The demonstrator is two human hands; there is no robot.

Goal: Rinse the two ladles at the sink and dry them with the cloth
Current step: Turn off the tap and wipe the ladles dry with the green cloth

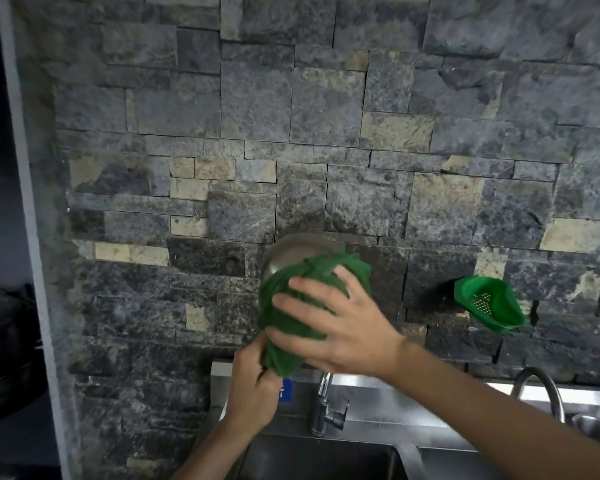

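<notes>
Down at the bottom, closest to me, is the dark sink [326, 459] with its shiny tap [326, 403]. No water is coming out of the tap that I can see.

Above the sink, I hold one ladle [291, 252] up in front of the stone wall [291, 116]. Only the top of its silver bowl peeks out. The green cloth [305, 299] is wrapped around the rest. My right hand [340, 320] is spread wide, fingers pressing the cloth onto the bowl. My left hand [253, 393] is curled tight around the bottom of the cloth, and I think the ladle's handle is inside there, but it is hidden.

So I think this ladle is rinsed and I am drying it now. I cannot see the other ladle, so I cannot tell if it is done or still waiting.
</notes>
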